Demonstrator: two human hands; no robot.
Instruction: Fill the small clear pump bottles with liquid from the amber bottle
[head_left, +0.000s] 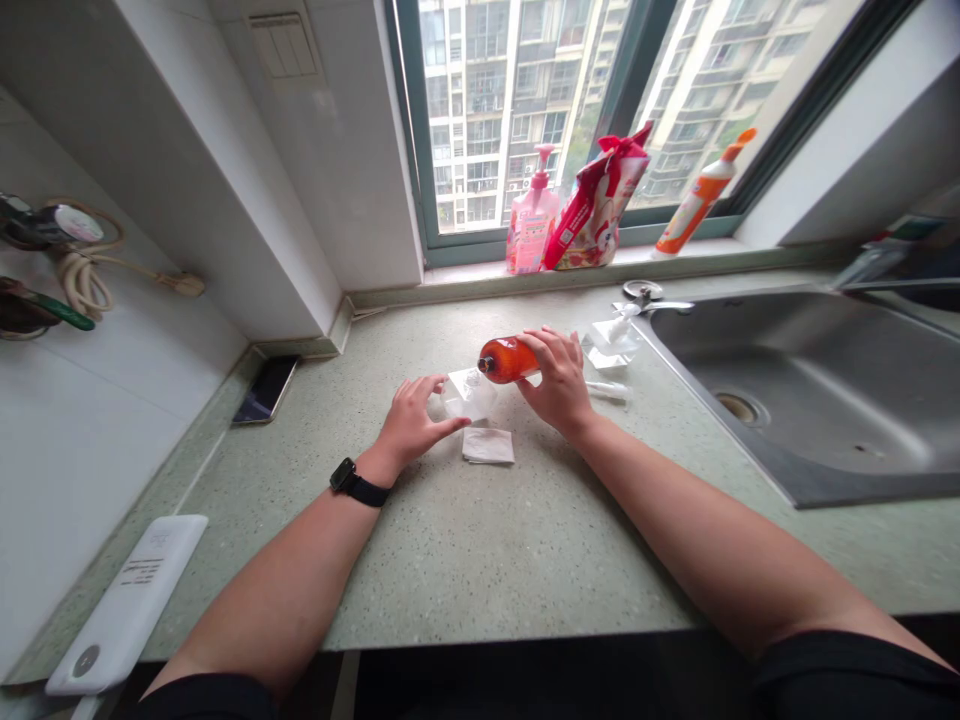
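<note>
My right hand (pixel 561 382) is wrapped round an orange-red bottle (pixel 511 361). The bottle lies tipped on its side in the air, with its dark-rimmed mouth pointing left over a clear plastic cup (pixel 474 404). Thumb and fingers of my left hand (pixel 409 420) curve round the left side of this cup; their exact contact is hard to see. Just in front of the cup lies a folded white tissue (pixel 489 446). Behind my right hand there is a thin white wrapped stick (pixel 609 391). Whether liquid is flowing from the bottle cannot be made out.
A steel sink (pixel 795 400) is on the right, with a clear plastic item (pixel 616 335) near its corner. A phone (pixel 266 389) and white power bank (pixel 131 600) lie left. On the windowsill stand a pink pump bottle (pixel 532 225), red bag (pixel 600 205) and orange-white bottle (pixel 696 208).
</note>
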